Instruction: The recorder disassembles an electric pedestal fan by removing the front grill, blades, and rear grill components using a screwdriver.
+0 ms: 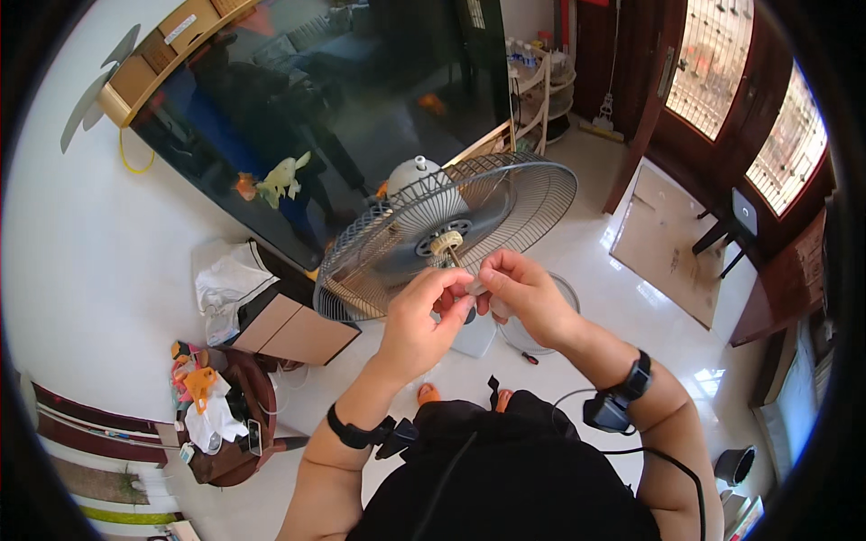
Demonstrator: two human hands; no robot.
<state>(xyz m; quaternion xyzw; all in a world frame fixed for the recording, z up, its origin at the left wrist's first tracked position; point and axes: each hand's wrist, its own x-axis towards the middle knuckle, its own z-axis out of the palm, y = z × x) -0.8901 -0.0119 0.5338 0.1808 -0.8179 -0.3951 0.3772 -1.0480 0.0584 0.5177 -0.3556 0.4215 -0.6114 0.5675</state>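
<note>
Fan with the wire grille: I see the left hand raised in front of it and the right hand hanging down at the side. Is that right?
Not quite: the right hand is not hanging down. The head view shows it raised too, its fingers meeting those of the left hand at a small pale piece before the fan.

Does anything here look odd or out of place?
Yes: the fan looks partly dismantled. Its wire cage is open at the front, and the shaft sticks out with no blades on it. A small red-and-black tool also lies loose on the floor nearby.
</note>
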